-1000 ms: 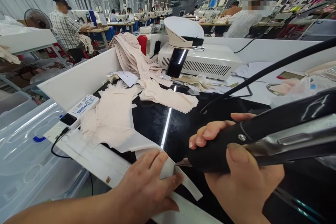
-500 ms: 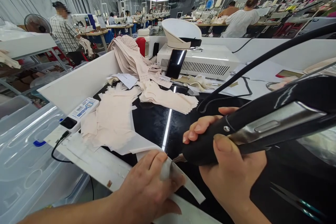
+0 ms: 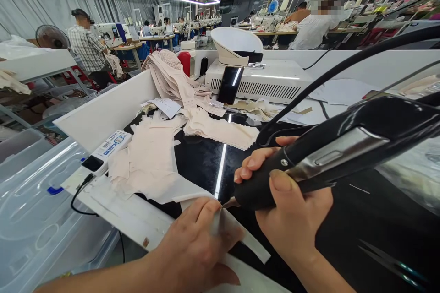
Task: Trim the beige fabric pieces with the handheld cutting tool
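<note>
Left hand [image 3: 199,238] pinches pale strip [image 3: 254,244], lower centre | right hand [image 3: 292,213] wraps black tool [image 3: 257,190], right of centre, its metal tip [image 3: 232,202] at the strip's edge | this piece looks unfinished | pale pile [image 3: 151,160], left of centre, and pale stack [image 3: 222,128], centre, lie on counter [image 3: 202,160]; whether done or waiting, cannot tell

Matt cloth [image 3: 151,155], glossy tabletop [image 3: 199,160], shiny metal strip [image 3: 338,152]

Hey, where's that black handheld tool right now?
In the head view, the black handheld tool slants across the right side, gripped in the right hand, its metal tip beside the left hand and the pale strip.
</note>
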`<state>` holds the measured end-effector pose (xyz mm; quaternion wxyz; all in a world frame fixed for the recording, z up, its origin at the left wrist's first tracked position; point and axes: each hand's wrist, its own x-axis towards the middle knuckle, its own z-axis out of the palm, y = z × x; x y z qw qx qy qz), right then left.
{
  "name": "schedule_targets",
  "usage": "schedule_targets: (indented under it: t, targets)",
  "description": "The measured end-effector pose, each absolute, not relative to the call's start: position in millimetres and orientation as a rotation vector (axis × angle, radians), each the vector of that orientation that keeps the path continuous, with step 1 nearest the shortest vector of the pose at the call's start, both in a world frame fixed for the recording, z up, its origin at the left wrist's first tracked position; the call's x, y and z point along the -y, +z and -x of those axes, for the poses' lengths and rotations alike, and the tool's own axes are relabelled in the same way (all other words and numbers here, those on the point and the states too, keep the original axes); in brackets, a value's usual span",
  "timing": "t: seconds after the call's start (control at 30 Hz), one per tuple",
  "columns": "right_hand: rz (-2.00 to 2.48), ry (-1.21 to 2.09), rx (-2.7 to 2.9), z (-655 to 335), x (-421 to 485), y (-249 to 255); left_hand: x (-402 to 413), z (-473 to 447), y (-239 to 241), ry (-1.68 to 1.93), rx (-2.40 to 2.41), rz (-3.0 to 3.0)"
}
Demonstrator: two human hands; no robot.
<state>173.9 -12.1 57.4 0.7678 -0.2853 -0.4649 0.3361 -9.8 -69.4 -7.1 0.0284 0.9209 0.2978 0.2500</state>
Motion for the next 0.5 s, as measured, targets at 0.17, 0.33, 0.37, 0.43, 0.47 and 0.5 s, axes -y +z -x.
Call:
schedule_targets:
  t: [0.17,0.33,0.37,0.43,0.47,0.5]
  targets:
    - [0.658,0.733,0.958,-182,15,69,60,27,25,0.538,-0.915,-2.677]
    - [0.667,0.801,0.918,-204,37,86,46,40,35,0.397,-0.849,-2.872]
    - [0.677,0.835,0.929,-208,41,87,44,40,34,0.372,-0.874,-2.901]
    - [0.704,0.864,0.934,-215,48,88,39,36,31,0.319,-0.957,-2.952]
    - [0.717,0.86,0.93,-218,51,88,38,31,29,0.297,-1.013,-2.969]
    - [0.727,0.847,0.927,-221,54,87,37,26,28,0.276,-1.072,-2.977]
